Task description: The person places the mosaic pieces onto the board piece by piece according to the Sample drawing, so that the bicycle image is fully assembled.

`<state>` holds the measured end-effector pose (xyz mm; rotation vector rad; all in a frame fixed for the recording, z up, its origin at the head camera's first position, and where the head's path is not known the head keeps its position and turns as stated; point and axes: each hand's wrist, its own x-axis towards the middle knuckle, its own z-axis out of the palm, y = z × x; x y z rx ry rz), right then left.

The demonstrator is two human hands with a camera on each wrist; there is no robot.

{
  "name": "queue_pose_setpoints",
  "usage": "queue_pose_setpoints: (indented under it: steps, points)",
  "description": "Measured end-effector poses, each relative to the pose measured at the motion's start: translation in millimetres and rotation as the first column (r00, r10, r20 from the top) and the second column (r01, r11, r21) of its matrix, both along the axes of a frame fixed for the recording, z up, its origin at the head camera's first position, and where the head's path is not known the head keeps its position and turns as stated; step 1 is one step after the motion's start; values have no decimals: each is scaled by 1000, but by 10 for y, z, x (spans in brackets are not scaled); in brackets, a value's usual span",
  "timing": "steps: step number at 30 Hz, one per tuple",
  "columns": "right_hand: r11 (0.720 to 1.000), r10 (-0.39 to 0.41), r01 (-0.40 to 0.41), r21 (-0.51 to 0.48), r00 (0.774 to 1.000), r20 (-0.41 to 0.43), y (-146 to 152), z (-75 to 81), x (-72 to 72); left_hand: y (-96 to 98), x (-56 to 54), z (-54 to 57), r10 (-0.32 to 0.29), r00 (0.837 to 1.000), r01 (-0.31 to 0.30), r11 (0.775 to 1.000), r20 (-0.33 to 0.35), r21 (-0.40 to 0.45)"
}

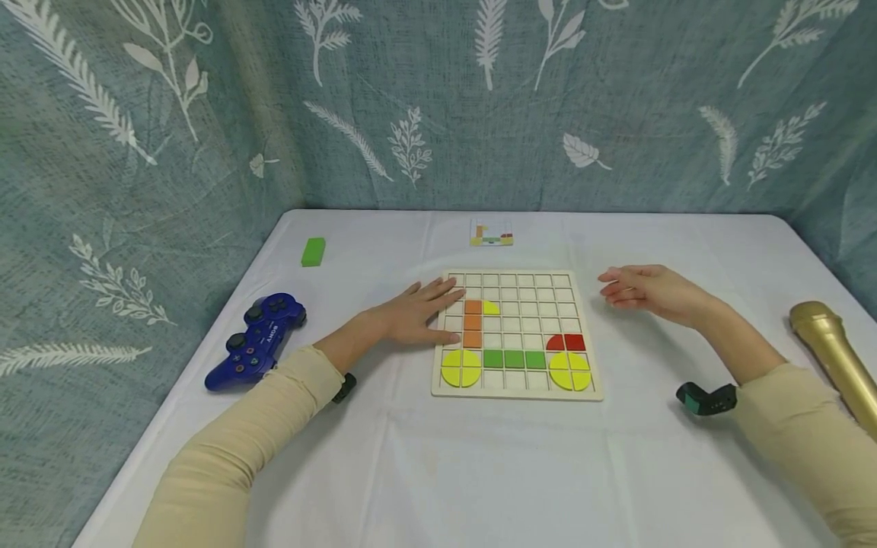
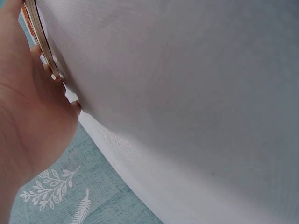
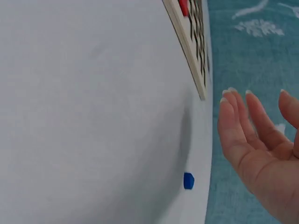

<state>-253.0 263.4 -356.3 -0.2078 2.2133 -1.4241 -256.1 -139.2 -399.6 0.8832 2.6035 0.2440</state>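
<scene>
A square wooden grid board [image 1: 515, 391] lies on the white table. My left hand [image 1: 411, 314] rests at its left edge, fingers spread and the tips over the rim. The left wrist view shows that hand [image 2: 37, 107] against the board's side [image 2: 44, 42]. On the board are orange squares [image 1: 473, 323], a yellow quarter circle [image 1: 489, 308], green squares [image 1: 514, 358], yellow circles [image 1: 461, 368] made of quarters, and red pieces [image 1: 574, 342]. My right hand [image 1: 654, 291] hovers to the right of the board, holding nothing, fingers relaxed. A small blue piece [image 3: 188, 181] lies on the table in the right wrist view.
Behind the board lies a pattern card [image 1: 491, 233]. At the back left is a green block [image 1: 314, 252], with a blue game controller [image 1: 260, 339] nearer. A gold microphone [image 1: 832, 358] lies at the right edge. A patterned curtain [image 1: 507, 114] hangs behind the table.
</scene>
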Motion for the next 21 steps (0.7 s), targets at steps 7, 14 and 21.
queue_pose_setpoints:
  steps: [7,14,21]
  points:
    - [989,-148,148,24,989,-1,166,13,-124,2,5,5,-3,1000,3,1000,-1,6]
    - [968,-233,233,87,972,-17,327,-78,-172,4,4,9,-15,1000,15,1000,0,10]
    - [962,-164,175,212,984,-69,459,-156,-168,13,10,31,-5,1000,5,1000,1,3]
